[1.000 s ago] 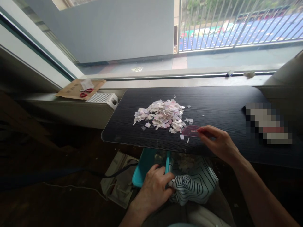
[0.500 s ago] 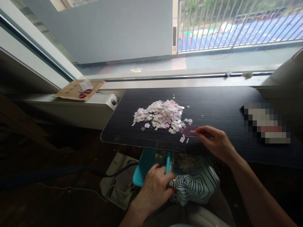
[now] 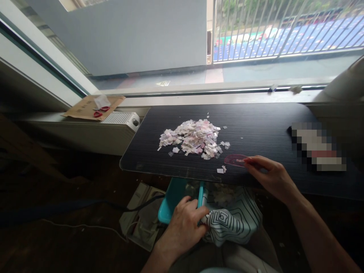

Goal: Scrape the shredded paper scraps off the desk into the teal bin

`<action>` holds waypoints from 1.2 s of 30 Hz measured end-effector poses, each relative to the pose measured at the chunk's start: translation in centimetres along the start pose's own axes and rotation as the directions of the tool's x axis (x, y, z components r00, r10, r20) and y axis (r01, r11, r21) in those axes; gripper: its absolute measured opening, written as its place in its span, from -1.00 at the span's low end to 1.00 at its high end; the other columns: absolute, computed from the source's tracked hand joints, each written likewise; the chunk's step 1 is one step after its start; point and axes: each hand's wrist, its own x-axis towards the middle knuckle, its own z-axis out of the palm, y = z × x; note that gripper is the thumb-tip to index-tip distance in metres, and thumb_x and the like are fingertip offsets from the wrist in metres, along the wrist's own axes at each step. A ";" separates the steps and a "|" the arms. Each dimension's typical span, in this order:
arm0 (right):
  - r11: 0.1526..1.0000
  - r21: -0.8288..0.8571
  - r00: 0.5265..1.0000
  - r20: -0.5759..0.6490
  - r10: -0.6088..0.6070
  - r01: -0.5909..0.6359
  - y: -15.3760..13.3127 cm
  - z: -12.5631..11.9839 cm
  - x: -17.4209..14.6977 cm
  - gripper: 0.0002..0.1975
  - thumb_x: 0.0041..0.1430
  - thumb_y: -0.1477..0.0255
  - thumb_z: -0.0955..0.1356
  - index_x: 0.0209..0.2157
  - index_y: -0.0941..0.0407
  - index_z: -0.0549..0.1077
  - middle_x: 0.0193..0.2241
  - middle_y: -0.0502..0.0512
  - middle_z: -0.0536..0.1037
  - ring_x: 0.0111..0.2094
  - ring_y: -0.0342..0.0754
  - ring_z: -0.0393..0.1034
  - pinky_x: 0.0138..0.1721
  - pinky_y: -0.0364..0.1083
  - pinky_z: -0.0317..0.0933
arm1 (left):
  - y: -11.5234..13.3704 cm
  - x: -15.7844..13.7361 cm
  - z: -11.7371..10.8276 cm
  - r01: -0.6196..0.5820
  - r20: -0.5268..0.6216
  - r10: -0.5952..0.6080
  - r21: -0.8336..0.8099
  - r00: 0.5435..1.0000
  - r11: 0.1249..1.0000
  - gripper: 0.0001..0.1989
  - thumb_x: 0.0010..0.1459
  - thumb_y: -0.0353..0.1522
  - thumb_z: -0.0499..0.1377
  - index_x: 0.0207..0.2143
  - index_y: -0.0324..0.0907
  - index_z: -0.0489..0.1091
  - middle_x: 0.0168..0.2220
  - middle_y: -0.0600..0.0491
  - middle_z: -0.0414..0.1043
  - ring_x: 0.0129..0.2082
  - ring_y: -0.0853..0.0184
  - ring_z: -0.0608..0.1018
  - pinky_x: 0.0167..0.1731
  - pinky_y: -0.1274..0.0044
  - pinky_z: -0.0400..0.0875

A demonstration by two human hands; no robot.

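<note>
My right hand pinches one end of a translucent pink, rounded flat plastic piece just above or on the black tabletop. Left of it lies a heap of small white and pinkish paper scraps. A few loose scraps sit near the table's front edge. Below that edge, my left hand grips the corner of a white cloth with black line pattern, its fingers over the divider of a turquoise bin. More scraps show dimly inside, partly hidden by the table.
A blurred-out object lies at the table's right. Red-handled scissors rest on a brown envelope on the sill, by a white radiator. An open box with a cable stands on the floor.
My right hand has drawn the pink piece a little to the right, away from the heap. Loose scraps by the front edge have shifted slightly. My left hand keeps its grip.
</note>
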 end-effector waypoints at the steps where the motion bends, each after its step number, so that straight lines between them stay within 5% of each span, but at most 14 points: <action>1: 1.000 0.000 1.000 0.025 -0.015 0.015 0.1 -0.2 -0.3 -0.85 0.10 0.35 0.34 -0.34 0.10 0.52 -0.39 0.04 0.57 -0.39 -0.08 0.44 -0.34 -0.14 0.31 | 0.0 0.0 0.0 0.001 0.002 -0.001 -0.005 1.000 1.000 -0.78 -0.12 -0.55 0.11 -0.38 -0.13 0.38 -0.49 0.14 0.27 -0.41 0.33 0.38 -0.04 0.35 0.22; 5: 0.998 0.045 0.984 0.170 -0.053 0.046 -0.2 -0.7 -1.2 -0.89 0.12 0.38 0.34 -0.36 0.09 0.51 -0.40 0.01 0.55 -0.37 -0.10 0.43 -0.33 -0.16 0.29 | 0.1 0.1 -0.2 0.003 0.004 -0.003 -0.019 1.000 1.000 -0.78 -0.12 -0.55 0.10 -0.39 -0.13 0.37 -0.49 0.14 0.26 -0.40 0.33 0.38 -0.04 0.36 0.22; 10: 0.993 0.084 0.989 0.113 -0.091 0.082 -0.6 0.2 -0.5 -0.87 0.15 0.36 0.33 -0.35 0.10 0.51 -0.39 0.02 0.54 -0.40 -0.12 0.39 -0.35 -0.16 0.27 | 0.2 0.3 -0.3 0.002 0.011 -0.002 -0.027 1.000 1.000 -0.79 -0.13 -0.56 0.10 -0.40 -0.14 0.37 -0.50 0.14 0.25 -0.41 0.34 0.37 -0.05 0.38 0.22; 18: 0.993 0.087 0.951 0.291 -0.100 0.078 -0.6 -0.1 -0.8 -0.89 0.17 0.40 0.32 -0.36 0.09 0.49 -0.39 0.01 0.52 -0.36 -0.12 0.38 -0.32 -0.16 0.23 | 0.1 -0.2 -0.5 0.030 0.020 -0.029 -0.045 0.999 0.999 -0.79 -0.12 -0.56 0.11 -0.40 -0.14 0.38 -0.50 0.14 0.24 -0.42 0.34 0.36 -0.03 0.37 0.20; 23: 0.996 0.077 0.973 0.222 -0.070 0.054 -0.4 -1.0 -1.8 -0.89 0.17 0.39 0.32 -0.33 0.10 0.48 -0.39 0.02 0.50 -0.37 -0.12 0.38 -0.31 -0.15 0.23 | 0.1 0.1 -0.6 0.027 0.023 -0.026 -0.047 0.999 0.999 -0.80 -0.11 -0.55 0.12 -0.39 -0.14 0.38 -0.50 0.14 0.25 -0.42 0.33 0.36 -0.05 0.37 0.22; 28: 0.993 0.098 0.951 0.296 -0.085 0.058 -0.6 -1.3 -2.2 -0.90 0.18 0.40 0.31 -0.33 0.09 0.47 -0.40 0.01 0.49 -0.38 -0.13 0.37 -0.33 -0.17 0.23 | 0.2 0.2 -0.5 0.020 0.032 -0.018 -0.040 0.999 0.999 -0.80 -0.10 -0.55 0.13 -0.39 -0.14 0.39 -0.49 0.14 0.27 -0.41 0.33 0.37 -0.05 0.36 0.22; 36: 0.995 0.051 0.990 0.111 -0.087 0.081 -0.1 0.2 0.2 -0.87 0.15 0.36 0.33 -0.33 0.09 0.50 -0.39 0.01 0.50 -0.41 -0.14 0.36 -0.35 -0.16 0.23 | 0.1 0.1 -0.3 0.018 0.022 -0.017 -0.036 1.000 0.999 -0.80 -0.11 -0.55 0.11 -0.40 -0.14 0.38 -0.49 0.14 0.27 -0.41 0.33 0.38 -0.03 0.35 0.22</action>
